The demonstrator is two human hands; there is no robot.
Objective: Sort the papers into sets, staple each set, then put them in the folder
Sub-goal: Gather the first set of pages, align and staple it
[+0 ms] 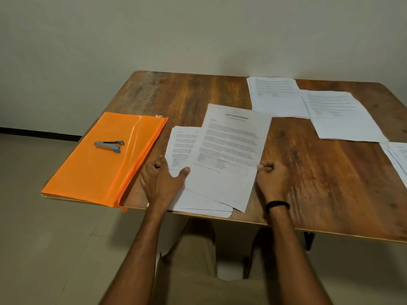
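A stack of printed white papers (198, 199) lies at the table's near edge, with one top sheet (231, 146) skewed clockwise over it. My left hand (161, 179) rests on the stack's left side, thumb on the top sheet's left edge. My right hand (272, 179) sits at that sheet's right edge, fingers curled against it. An orange zip folder (92, 172) lies flat at the left end of the table. A grey and blue stapler (109, 145) rests on the folder. Sorted paper piles lie at the far right: one at the back (275, 97) and one beside it (341, 115).
A third pile of papers (398, 159) is cut off by the right frame edge. The wooden table (180, 97) stands against a plain wall, with tiled floor to its left. My knees are under the table's near edge.
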